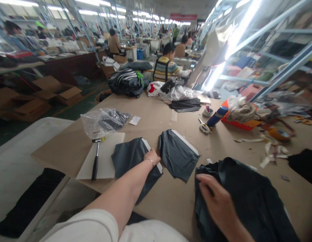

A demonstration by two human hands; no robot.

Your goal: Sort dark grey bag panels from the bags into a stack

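Observation:
My left hand [152,156] is on the white-edged side of a dark grey fabric piece [129,153], its fingers closed at the white strip. The fingertips are partly hidden. Just right of it lies a second dark grey fabric piece [178,156], also with a white strip along its upper edge. My right hand [216,196], slightly blurred, is over the left part of a large dark fabric pile [249,198]. Its fingers are loosely bent and apart, with nothing seen between them.
A hammer [96,161] lies on a white board [107,168] at left, below a clear plastic bag [95,121]. Scissors [204,128], a blue bottle [217,116] and an orange basket [240,124] stand at right. A co-worker [168,65] sits beyond the table.

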